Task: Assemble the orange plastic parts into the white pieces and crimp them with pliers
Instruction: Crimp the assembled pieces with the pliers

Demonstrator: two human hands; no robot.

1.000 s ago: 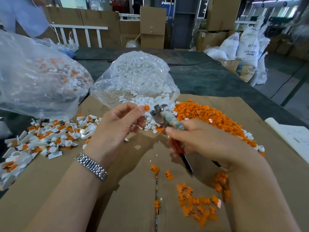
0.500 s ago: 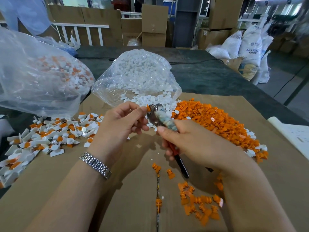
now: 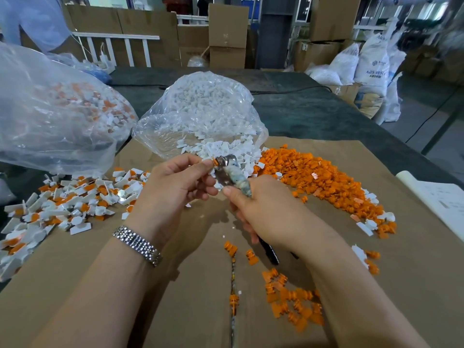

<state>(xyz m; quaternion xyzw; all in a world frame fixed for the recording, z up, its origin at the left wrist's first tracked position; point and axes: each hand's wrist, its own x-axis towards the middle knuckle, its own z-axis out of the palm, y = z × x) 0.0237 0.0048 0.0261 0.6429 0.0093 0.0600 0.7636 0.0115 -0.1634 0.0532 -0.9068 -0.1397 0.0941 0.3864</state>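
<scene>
Your left hand [image 3: 175, 187] pinches a small orange plastic part [image 3: 215, 162] at the metal pliers [image 3: 227, 172] (tape-wrapped), gripped by your right hand [image 3: 266, 212]

Matt brown cardboard [image 3: 100, 285] covers the desk at lower frame. The orange parts [image 3: 324, 179] and white pieces [image 3: 221, 149] are smooth plastic. The bags [image 3: 50, 116] are thin, glossy, crinkled film. The pliers [image 3: 226, 172] show shiny bare metal; the watch band [image 3: 138, 244] is polished metal links.
</scene>
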